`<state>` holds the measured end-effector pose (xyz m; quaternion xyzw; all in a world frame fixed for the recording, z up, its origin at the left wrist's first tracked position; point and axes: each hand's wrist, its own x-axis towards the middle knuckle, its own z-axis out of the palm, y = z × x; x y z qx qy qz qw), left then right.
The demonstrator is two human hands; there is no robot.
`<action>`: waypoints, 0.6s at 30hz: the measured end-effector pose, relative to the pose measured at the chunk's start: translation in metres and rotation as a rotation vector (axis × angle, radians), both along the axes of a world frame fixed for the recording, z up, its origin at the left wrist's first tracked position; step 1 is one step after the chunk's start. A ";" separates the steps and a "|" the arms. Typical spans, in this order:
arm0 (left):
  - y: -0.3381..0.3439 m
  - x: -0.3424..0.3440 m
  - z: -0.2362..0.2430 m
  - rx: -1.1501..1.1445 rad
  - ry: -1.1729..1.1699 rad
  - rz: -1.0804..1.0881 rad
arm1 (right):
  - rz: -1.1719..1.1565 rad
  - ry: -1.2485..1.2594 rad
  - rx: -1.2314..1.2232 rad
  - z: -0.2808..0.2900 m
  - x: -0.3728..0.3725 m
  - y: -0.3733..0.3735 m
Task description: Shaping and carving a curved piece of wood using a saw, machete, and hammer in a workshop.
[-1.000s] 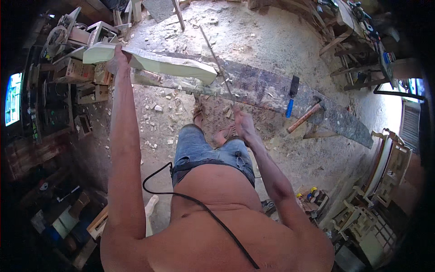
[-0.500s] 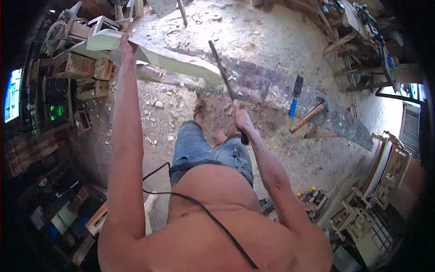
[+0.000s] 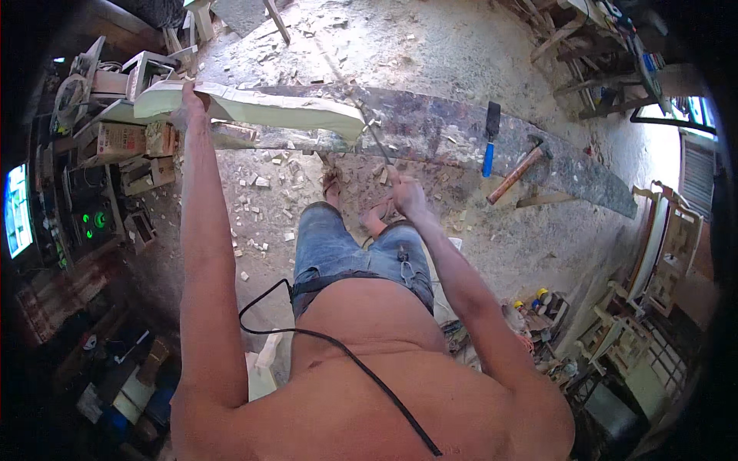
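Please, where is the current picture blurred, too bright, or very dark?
Head view: the rod in the right hand blurs toward its far end; head view again: the floor glares near the top, and the picture's corners are black.

In the left fingers, the wood is showing greenish cream; beyond the right fingers, a tool handle is showing blue, a hammer handle brown, the surface mottled grey.

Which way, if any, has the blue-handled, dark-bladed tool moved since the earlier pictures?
No: judged against the long, stained grey plank and wooden-handled hammer, the blue-handled tool keeps its place.
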<state>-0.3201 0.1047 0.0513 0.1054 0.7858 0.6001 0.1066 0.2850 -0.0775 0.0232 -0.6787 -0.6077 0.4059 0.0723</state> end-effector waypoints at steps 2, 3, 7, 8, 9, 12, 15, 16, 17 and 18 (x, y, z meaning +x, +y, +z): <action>0.006 0.031 -0.002 -0.052 0.000 -0.028 | -0.036 0.003 -0.142 -0.023 0.026 0.005; 0.000 0.032 0.001 -0.077 0.021 -0.035 | -0.041 0.044 -0.287 -0.022 0.026 0.005; -0.031 -0.062 0.055 -0.015 0.138 0.025 | 0.028 0.380 -0.106 0.035 -0.031 0.013; -0.054 -0.098 0.094 0.056 0.153 0.048 | 0.078 0.442 -0.100 0.067 -0.048 0.018; -0.029 -0.020 0.042 0.007 0.071 0.031 | 0.014 0.437 0.018 0.084 -0.020 0.014; -0.019 0.101 0.038 -0.258 -0.016 0.067 | 0.014 0.449 0.190 0.106 0.014 -0.002; -0.016 0.079 -0.002 -0.169 -0.055 0.061 | 0.134 0.328 0.275 0.032 0.032 -0.031; -0.024 0.008 -0.002 0.010 -0.092 0.004 | 0.230 0.250 0.339 0.001 0.016 -0.035; -0.040 -0.071 0.030 0.189 -0.103 -0.054 | 0.253 0.348 0.357 -0.009 -0.009 -0.033; -0.056 -0.144 0.097 0.357 -0.099 -0.130 | 0.233 0.361 0.049 -0.013 -0.044 -0.013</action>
